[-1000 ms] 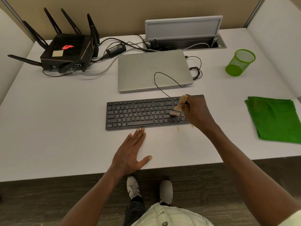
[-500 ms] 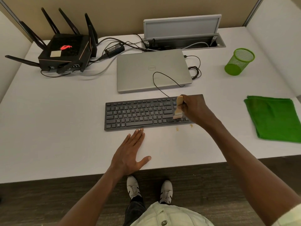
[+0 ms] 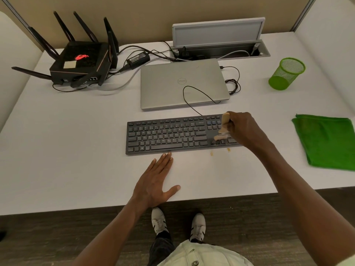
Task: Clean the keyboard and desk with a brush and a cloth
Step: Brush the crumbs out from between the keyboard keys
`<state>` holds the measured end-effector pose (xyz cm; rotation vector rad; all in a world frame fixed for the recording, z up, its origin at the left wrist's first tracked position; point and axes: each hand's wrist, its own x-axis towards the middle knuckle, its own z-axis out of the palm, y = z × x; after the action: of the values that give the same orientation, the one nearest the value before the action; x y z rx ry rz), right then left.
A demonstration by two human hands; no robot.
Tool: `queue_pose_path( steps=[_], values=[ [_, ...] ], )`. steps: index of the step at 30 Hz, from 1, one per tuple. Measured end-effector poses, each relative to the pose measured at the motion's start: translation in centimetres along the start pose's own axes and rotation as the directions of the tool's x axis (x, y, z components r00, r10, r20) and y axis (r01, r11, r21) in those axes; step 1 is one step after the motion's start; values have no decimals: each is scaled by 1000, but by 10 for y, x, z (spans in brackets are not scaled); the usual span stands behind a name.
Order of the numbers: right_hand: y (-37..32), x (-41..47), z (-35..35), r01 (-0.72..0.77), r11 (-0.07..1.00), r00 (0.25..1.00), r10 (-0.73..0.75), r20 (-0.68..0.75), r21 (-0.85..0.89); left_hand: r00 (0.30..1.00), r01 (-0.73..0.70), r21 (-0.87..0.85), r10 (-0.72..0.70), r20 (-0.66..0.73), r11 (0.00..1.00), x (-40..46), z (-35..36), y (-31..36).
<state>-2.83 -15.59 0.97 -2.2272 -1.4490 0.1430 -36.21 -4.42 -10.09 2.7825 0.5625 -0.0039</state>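
At the far left of the worktop [image 3: 57,141] stands a black router [image 3: 80,64] with its antennas up. A power brick [image 3: 138,58] lies just beside it, with cables going to the open cable box [image 3: 219,48] at the back edge. A closed laptop [image 3: 182,83] lies in front of that box, and a thin black cable [image 3: 197,93] crosses its lid.

The keyboard [image 3: 169,135] lies near the middle, in front of the laptop. The left hand [image 3: 155,181] rests flat on the worktop just before the keyboard, fingers straight and together, thumb apart, the fingertips almost at the keyboard's front edge. It holds nothing.

The right hand [image 3: 244,129] is over the right end of the keyboard. Its grip is clamped on the wooden handle of the brush [image 3: 222,129]. The handle top sticks out above the fingers, and the bristles point down and touch the keys near the arrow keys, just left of the hand. Two small crumbs [image 3: 228,149] lie on the worktop just before the keyboard.

Further right, the green cloth [image 3: 326,141] lies folded, well apart from both hands. A green mesh cup [image 3: 286,73] stands behind it.
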Motion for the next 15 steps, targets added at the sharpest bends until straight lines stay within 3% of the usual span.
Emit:
queue_pose_path(
  steps=[2,7,15],
  values=[
    [2,1,-5,-28,999,999,28,-21,-26,1000,2,-2,-2,-1,1000,0,0,0],
    [-13,11,-2,32,995,999,-28,-38,94,1000,-3,0,3,-16,1000,-1,-1,1],
    [-3,11,-7,-11,999,999,13,-48,34,1000,5,2,-5,7,1000,-1,-1,1]
  ],
)
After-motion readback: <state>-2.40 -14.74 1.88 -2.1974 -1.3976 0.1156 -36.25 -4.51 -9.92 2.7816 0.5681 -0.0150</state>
